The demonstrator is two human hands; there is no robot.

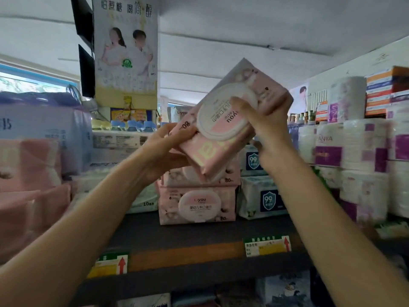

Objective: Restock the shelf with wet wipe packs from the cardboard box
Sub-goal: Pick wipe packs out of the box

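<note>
A pink wet wipe pack [234, 107] with a round white lid is held up tilted and upside down, above the dark shelf [188, 233]. My left hand [168, 149] grips its lower left end. My right hand [263, 127] clasps its right side, fingertips on the lid. Directly below, two matching pink packs [197, 204] are stacked on the shelf, the upper one partly hidden by the held pack. The cardboard box is not in view.
White packs with blue "99" shields [263, 200] sit right of the pink stack, toilet paper rolls [365, 165] further right. Pale tissue bundles [39, 138] crowd the left. Price tags [267, 245] line the shelf's front edge. A poster pillar [126, 47] rises behind.
</note>
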